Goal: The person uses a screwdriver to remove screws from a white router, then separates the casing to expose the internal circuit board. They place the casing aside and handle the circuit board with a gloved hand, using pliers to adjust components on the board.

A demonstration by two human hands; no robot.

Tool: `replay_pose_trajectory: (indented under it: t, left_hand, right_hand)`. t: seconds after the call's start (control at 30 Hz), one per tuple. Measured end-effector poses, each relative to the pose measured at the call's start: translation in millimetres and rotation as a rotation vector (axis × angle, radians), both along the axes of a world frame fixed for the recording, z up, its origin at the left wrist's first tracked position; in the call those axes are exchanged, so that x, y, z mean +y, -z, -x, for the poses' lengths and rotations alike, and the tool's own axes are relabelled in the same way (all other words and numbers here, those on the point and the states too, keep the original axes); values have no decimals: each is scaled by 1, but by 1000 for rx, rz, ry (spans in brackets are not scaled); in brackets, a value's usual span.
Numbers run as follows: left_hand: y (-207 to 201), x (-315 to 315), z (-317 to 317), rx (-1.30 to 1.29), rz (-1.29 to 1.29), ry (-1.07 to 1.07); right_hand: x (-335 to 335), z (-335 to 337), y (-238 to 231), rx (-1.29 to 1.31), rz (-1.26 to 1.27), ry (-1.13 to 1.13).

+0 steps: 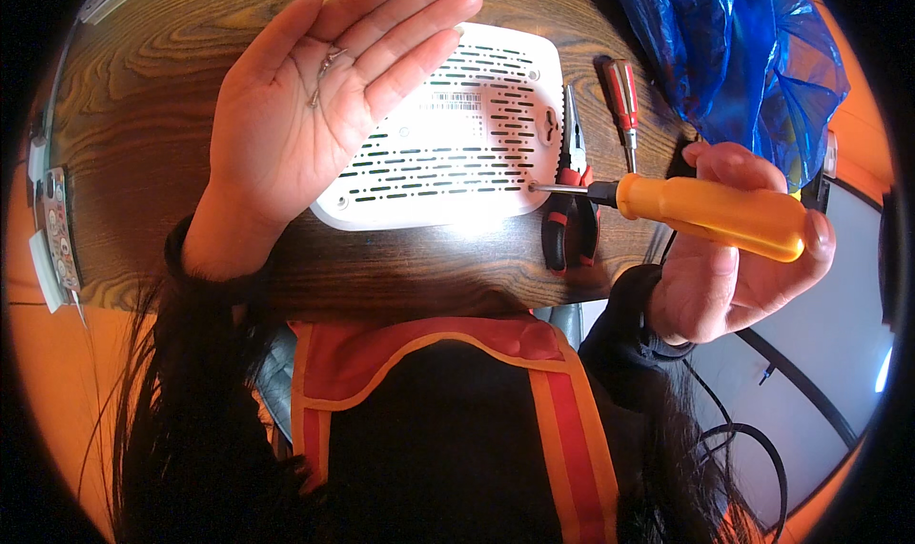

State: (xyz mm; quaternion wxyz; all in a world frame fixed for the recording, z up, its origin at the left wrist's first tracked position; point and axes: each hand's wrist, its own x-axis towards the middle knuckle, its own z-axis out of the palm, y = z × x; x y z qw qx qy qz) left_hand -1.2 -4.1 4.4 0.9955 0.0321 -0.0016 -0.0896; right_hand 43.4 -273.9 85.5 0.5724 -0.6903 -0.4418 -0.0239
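Observation:
My left hand (286,134) is open, palm up with the fingers stretched out. Small silver screws (329,63) lie on its palm; how many is hard to make out. That hand hovers over the left part of a white plastic box (448,168) with rows of slots, lying on the table, and hides its far left side. In my right hand (705,277) is a screwdriver (710,215) with a yellow-orange handle, gripped by curled fingers. It lies nearly level, pointing left, and its tip meets the box's near right corner at a round screw hole.
Pliers (574,177) with red and black handles lie just right of the box. Beyond them are a red-handled screwdriver (622,96) and a crumpled blue plastic bag (743,49). A phone-like object (59,230) stands at the left edge of the dark wooden table (143,96).

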Motion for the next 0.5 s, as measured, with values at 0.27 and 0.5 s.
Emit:
replay_pose_trajectory:
  t: [0.27, 0.5]
  left_hand:
    - [0, 1, 1, 9, -3, -6]
    - [-1, 1, 1, -3, -7, -6]
  right_hand:
    - [6, 4, -6, 16, 4, 79]
    - [3, 1, 0, -15, 25, -7]
